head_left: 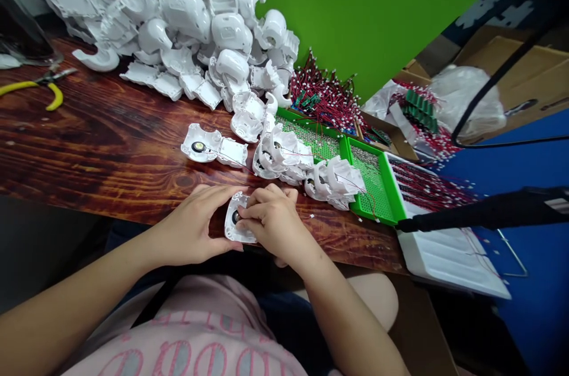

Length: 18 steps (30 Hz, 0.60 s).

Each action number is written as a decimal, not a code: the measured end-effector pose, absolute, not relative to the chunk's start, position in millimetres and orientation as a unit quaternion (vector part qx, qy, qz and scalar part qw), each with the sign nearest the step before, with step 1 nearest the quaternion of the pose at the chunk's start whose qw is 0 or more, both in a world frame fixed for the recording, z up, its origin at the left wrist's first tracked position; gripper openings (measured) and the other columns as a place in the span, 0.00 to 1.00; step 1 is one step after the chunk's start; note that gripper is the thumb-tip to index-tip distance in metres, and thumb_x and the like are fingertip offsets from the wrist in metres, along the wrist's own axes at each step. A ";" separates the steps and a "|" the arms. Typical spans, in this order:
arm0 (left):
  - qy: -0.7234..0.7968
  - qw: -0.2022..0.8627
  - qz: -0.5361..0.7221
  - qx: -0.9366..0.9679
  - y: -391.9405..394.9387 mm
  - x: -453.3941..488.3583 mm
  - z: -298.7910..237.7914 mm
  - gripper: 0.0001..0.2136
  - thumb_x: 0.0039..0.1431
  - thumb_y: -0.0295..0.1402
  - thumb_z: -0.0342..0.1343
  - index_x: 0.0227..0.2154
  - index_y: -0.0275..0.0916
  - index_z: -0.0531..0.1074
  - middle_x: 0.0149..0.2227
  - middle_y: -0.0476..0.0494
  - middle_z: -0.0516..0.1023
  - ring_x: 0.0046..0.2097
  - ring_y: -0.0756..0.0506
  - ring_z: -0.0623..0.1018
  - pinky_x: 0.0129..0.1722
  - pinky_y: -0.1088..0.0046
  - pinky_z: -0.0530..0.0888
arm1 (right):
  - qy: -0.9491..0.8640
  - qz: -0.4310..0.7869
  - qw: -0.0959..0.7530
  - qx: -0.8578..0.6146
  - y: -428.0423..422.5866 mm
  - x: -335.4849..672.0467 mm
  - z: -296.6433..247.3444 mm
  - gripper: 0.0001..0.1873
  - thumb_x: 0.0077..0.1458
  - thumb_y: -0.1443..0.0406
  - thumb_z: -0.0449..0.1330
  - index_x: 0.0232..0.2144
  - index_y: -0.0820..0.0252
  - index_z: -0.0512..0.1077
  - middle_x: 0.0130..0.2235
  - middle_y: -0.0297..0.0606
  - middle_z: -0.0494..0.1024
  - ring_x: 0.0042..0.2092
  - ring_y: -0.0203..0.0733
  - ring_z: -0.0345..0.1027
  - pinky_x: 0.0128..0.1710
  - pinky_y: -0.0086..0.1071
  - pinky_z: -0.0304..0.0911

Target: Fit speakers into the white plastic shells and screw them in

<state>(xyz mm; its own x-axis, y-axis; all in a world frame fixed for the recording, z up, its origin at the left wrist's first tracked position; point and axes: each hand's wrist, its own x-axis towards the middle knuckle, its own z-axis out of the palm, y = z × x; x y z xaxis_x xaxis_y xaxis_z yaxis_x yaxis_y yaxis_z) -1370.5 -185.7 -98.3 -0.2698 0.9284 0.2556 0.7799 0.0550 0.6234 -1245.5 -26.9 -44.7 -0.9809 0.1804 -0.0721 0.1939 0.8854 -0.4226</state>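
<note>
Near the table's front edge lies a white plastic housing (231, 232) with a small round black speaker (235, 217) inside it. My left hand (195, 225) grips the housing's left side, thumb along the near edge and fingers at the far edge. My right hand (273, 219) reaches over the housing from the right, its fingers pinched together at the speaker; whether they hold the speaker or only press on it, I cannot tell. Just beyond, another housing with a speaker (199, 146) lies open, joined by wires to a second white part (233, 152).
White housings (186, 14) are heaped at the back left. Stacked housings (284, 153) stand beside green trays (373, 180) of small parts. Red wires (326, 91) lie behind. Yellow-handled pliers (56, 96) rest at left. A black tool (484, 210) juts in from the right over a white tray (453, 251).
</note>
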 end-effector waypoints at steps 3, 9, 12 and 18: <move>0.720 0.106 0.340 0.596 -185.8 -1371.5 -100.0 0.38 0.53 0.52 0.64 0.63 0.47 0.56 0.61 0.46 0.67 0.60 0.42 0.68 0.60 0.63 0.64 | 0.973 -0.197 0.017 0.116 -26.7 -1249.0 -44.9 0.09 0.58 0.58 0.65 0.31 0.54 0.82 0.38 0.32 0.80 0.46 0.42 0.61 0.42 0.42 0.41; 0.732 0.109 0.333 0.584 -184.3 -1370.0 -103.4 0.40 0.52 0.54 0.63 0.64 0.48 0.55 0.62 0.44 0.67 0.61 0.39 0.67 0.61 0.57 0.66 | 0.979 -0.171 0.029 0.107 -27.5 -1255.9 -42.7 0.07 0.50 0.59 0.71 0.32 0.53 0.82 0.38 0.32 0.80 0.47 0.46 0.60 0.42 0.43 0.41; 0.739 0.138 0.327 0.573 -189.7 -1372.7 -101.3 0.41 0.50 0.54 0.65 0.64 0.47 0.58 0.61 0.42 0.68 0.61 0.37 0.69 0.61 0.54 0.69 | 0.975 -0.210 -0.023 0.068 -32.6 -1237.9 -29.3 0.07 0.56 0.59 0.67 0.38 0.52 0.81 0.40 0.32 0.80 0.47 0.45 0.62 0.42 0.44 0.45; 0.753 0.302 0.369 0.454 -239.5 -1418.6 -76.2 0.46 0.41 0.47 0.72 0.64 0.52 0.59 0.64 0.48 0.66 0.61 0.38 0.72 0.59 0.60 0.74 | 0.896 -0.231 -0.348 0.151 -29.9 -1161.0 27.0 0.11 0.58 0.65 0.65 0.42 0.44 0.79 0.39 0.33 0.80 0.43 0.43 0.70 0.43 0.47 0.59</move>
